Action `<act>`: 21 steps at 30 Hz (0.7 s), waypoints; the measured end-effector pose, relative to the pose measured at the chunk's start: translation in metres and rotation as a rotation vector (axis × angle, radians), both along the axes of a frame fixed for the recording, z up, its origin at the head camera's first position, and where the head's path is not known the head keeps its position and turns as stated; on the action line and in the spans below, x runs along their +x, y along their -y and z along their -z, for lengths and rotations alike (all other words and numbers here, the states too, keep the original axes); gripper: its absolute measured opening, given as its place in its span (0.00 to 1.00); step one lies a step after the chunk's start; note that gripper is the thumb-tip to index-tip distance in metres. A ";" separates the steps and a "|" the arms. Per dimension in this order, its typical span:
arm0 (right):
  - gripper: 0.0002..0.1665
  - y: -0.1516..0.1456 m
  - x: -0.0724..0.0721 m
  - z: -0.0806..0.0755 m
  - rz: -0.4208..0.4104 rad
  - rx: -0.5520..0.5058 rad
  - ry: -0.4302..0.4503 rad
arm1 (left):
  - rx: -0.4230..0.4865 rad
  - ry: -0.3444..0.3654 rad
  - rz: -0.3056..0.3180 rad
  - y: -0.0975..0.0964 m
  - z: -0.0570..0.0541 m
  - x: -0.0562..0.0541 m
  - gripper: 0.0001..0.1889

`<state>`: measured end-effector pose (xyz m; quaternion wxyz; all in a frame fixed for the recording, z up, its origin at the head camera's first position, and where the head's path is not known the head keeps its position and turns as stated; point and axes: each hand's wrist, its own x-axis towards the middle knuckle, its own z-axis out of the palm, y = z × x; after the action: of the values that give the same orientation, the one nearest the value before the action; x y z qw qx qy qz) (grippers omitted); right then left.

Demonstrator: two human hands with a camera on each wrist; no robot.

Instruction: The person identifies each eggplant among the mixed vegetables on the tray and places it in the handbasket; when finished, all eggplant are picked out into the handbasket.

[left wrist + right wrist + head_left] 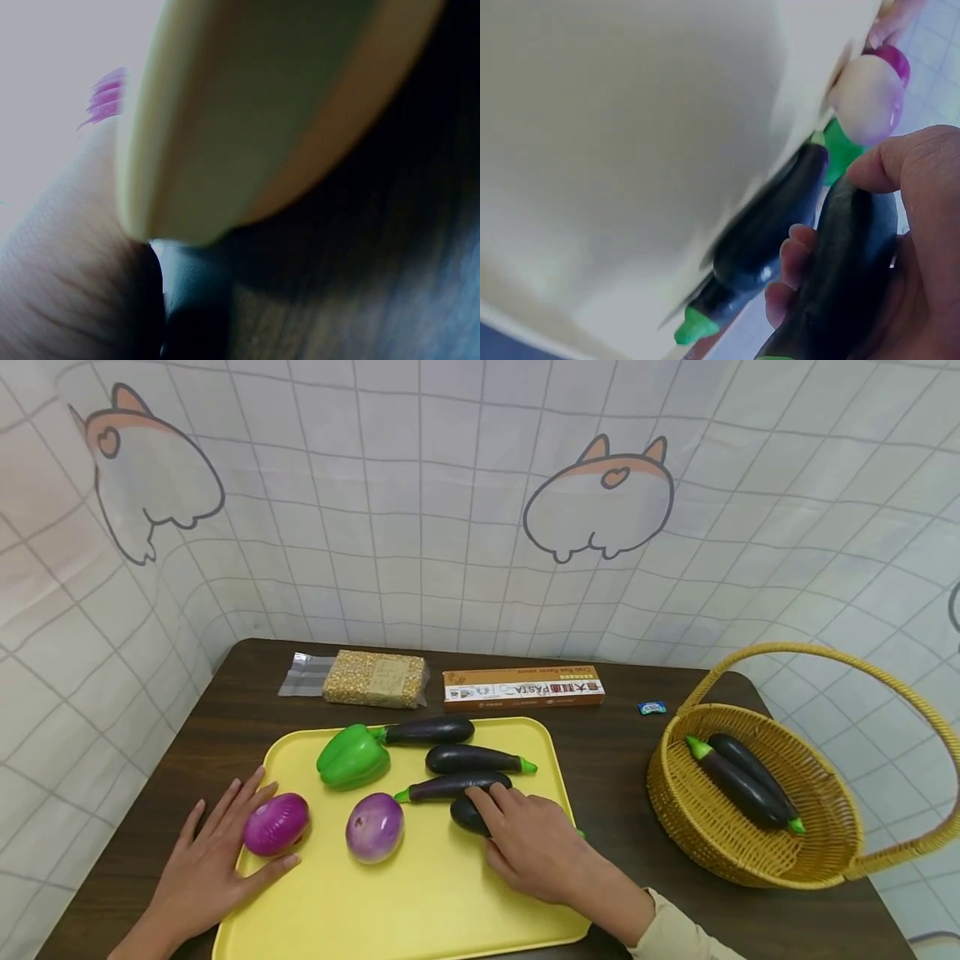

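My right hand [536, 847] grips a dark eggplant [847, 262] over the right half of the yellow tray [322, 910]; the right wrist view shows thumb and fingers around it. My left hand [213, 860] lies at the tray's left edge with fingers spread and straight, beside a purple onion [276, 824]. Whether it touches the onion I cannot tell. Right of the onion sits a round purple-and-white eggplant [375, 828]. Behind that is a green bell pepper [352, 757]. Three more dark eggplants, among them the rearmost one [431, 730], lie toward the tray's back.
A yellow wicker basket [667, 802] with a tall handle stands at the right, holding two long eggplants [738, 785]. Along the table's back lie a bag of yellow kernels [375, 678], a pasta box [522, 687] and a small blue packet [652, 707]. A patterned curtain hangs behind.
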<state>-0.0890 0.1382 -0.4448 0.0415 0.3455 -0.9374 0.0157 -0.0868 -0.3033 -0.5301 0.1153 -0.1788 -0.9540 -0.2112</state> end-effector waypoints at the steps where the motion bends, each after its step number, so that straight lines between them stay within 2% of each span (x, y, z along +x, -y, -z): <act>1: 0.32 -0.002 -0.001 -0.001 0.003 0.000 -0.003 | 0.000 0.000 0.000 0.000 0.000 0.000 0.52; 11: 0.33 -0.022 -0.011 -0.018 0.039 -0.024 -0.086 | -0.011 -0.003 -0.001 0.001 0.002 -0.001 0.52; 21: 0.33 -0.055 -0.025 -0.035 0.072 -0.015 -0.191 | -0.013 -0.005 -0.005 -0.001 0.002 0.000 0.52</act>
<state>-0.1140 0.1934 -0.4095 0.1336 0.3110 -0.9409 -0.0117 -0.0865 -0.3026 -0.5317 0.1170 -0.1777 -0.9555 -0.2044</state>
